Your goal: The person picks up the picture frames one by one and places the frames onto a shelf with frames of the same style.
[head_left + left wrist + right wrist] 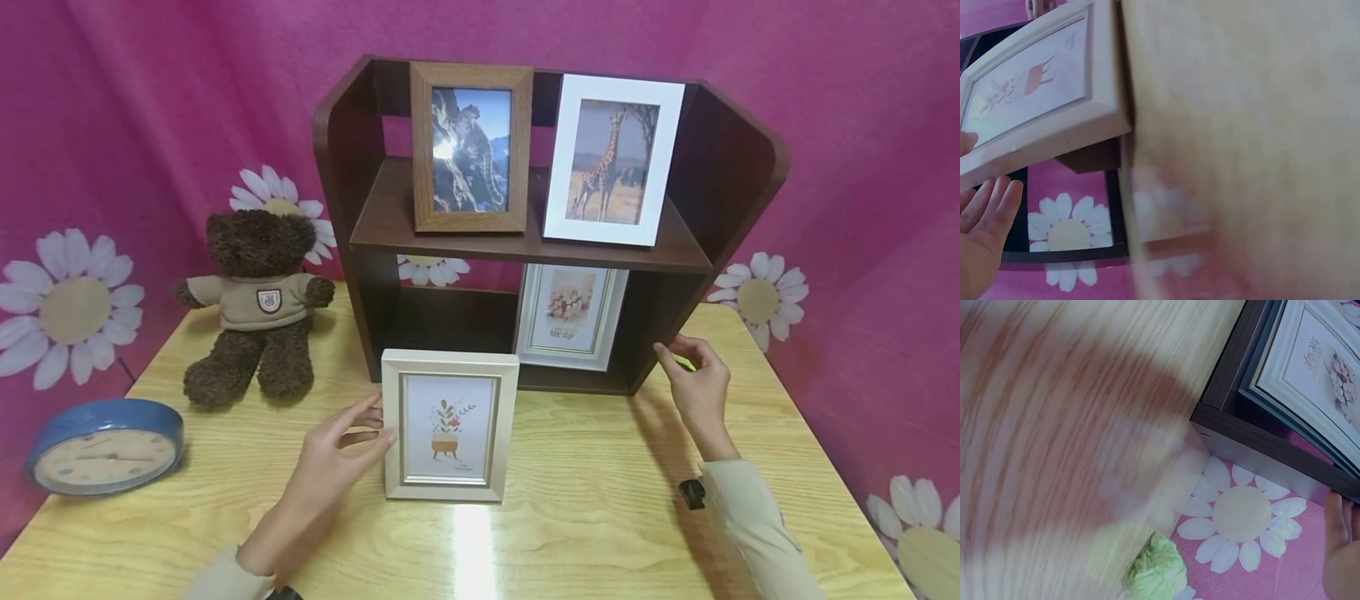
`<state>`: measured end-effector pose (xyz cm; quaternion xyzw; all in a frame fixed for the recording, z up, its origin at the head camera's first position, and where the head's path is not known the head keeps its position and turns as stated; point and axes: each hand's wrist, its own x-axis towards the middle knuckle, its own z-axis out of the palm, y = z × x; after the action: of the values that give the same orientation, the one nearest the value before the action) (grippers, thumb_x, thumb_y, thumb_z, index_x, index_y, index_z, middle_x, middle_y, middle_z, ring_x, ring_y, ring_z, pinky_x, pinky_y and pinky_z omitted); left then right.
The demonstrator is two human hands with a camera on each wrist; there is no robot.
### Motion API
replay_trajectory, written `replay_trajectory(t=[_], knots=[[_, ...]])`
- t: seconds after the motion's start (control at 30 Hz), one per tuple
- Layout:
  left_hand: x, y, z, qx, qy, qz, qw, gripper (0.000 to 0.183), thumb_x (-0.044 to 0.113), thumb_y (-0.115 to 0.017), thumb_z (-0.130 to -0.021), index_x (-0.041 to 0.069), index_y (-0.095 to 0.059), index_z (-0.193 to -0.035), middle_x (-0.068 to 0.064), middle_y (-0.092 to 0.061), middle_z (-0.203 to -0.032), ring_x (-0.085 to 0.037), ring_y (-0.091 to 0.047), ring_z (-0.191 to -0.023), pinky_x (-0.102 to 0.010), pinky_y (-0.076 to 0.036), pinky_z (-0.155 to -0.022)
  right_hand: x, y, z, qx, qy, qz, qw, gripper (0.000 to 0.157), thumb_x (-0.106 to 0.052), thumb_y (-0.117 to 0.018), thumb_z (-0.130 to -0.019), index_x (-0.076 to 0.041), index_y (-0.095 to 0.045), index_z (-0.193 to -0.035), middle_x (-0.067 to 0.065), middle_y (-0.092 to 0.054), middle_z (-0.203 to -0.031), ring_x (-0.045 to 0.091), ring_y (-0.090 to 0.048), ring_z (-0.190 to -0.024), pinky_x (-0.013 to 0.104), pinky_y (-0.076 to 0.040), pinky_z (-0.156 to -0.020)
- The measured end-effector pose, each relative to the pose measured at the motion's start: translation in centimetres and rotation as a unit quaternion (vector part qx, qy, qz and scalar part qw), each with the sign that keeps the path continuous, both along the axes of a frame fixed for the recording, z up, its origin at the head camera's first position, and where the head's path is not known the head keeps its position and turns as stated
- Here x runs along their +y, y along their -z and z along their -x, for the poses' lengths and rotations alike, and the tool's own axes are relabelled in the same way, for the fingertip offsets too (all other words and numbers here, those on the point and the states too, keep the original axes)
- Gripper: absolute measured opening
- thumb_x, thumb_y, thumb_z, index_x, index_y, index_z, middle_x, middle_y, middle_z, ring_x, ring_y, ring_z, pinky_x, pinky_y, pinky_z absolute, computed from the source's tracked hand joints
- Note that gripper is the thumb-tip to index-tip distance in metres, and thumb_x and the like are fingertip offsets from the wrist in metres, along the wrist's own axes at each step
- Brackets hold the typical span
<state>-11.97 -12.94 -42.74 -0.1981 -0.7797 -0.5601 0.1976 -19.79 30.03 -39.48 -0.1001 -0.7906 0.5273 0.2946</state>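
Observation:
A cream picture frame (450,425) with a potted-plant print stands on the table in front of a dark brown shelf (532,256). At its left edge is my left hand (326,458). The thumb overlaps the front border, and the fairly straight fingers (997,206) lie by its side in the left wrist view. My right hand (701,387) touches the shelf's right side panel, fingers (1335,528) extended along it in the right wrist view. A silver-white flower picture frame (573,317) leans in the lower compartment. Above are a brown-wood leopard frame (472,221) and a white giraffe frame (600,233).
A brown teddy bear (258,308) in a beige shirt sits left of the shelf. Nearer the front-left edge is a blue oval clock (105,450). Something green and crumpled (1157,569) lies beyond the right hand. Pink daisy-patterned cloth (172,100) hangs behind the table (600,500).

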Motion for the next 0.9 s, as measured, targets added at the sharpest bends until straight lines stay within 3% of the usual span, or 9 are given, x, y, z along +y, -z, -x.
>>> replay_trajectory(t=[0.13, 0.53, 0.9], knots=[[0.3, 0.7, -0.2, 0.033, 0.004, 0.008, 0.9994, 0.059, -0.016, -0.077, -0.065, -0.012, -0.056, -0.120, -0.019, -0.065, -0.099, -0.002, -0.059, -0.092, -0.024, -0.057, -0.075, -1.0, -1.2, -0.8, 0.005, -0.005, -0.002, 1.000, 0.024, -0.002, -0.070, -0.084, 0.013, -0.060, -0.100, -0.027, -0.056, -0.073, -0.012, -0.055, -0.073, 0.004, -0.045, -0.069], [0.2, 1.2, -0.3, -0.079, 0.032, -0.009, 0.9963, 0.066, -0.017, -0.075, -0.067, -0.015, -0.048, -0.128, -0.024, -0.061, -0.106, -0.003, -0.060, -0.093, -0.026, -0.056, -0.078, -1.3, -1.4, -1.0, 0.012, -0.012, -0.006, 1.000, 0.025, -0.001, -0.069, -0.084, 0.014, -0.060, -0.101, -0.027, -0.056, -0.073, -0.010, -0.055, -0.074, 0.003, -0.046, -0.070], [0.3, 1.1, -0.3, -0.082, 0.033, -0.004, 0.9961, 0.065, -0.016, -0.074, -0.069, -0.014, -0.048, -0.128, -0.024, -0.062, -0.105, -0.004, -0.059, -0.094, -0.025, -0.057, -0.075, -1.2, -1.3, -1.0, 0.001, -0.008, -0.010, 1.000, 0.025, -0.002, -0.069, -0.084, 0.013, -0.060, -0.102, -0.027, -0.055, -0.074, -0.011, -0.054, -0.075, 0.002, -0.044, -0.068]])
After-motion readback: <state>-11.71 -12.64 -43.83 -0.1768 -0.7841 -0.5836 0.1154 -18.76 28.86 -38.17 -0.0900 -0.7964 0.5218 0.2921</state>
